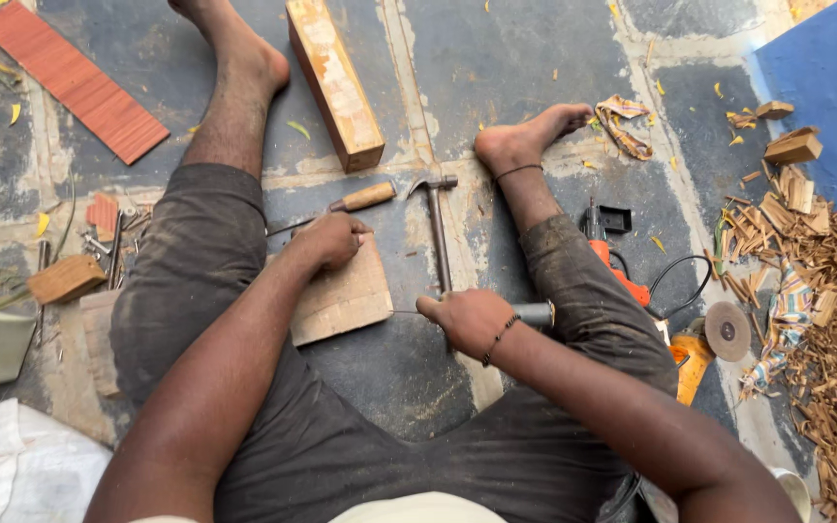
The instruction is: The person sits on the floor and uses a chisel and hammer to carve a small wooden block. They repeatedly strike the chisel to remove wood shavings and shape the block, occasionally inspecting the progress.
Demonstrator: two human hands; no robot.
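Note:
I sit on the floor with legs spread. My left hand presses down, fingers curled, on the top edge of a small flat wooden board lying between my thighs. My right hand grips a grey-handled tool whose thin metal tip points left at the board's right edge. A claw hammer with a steel shaft lies just beyond the board. Beside it rests a chisel with a wooden handle.
A long wooden block lies ahead between my feet. A reddish plank is far left. An orange power tool and a grinder disc sit right, beside a heap of wood chips. Nails and wood scraps lie left.

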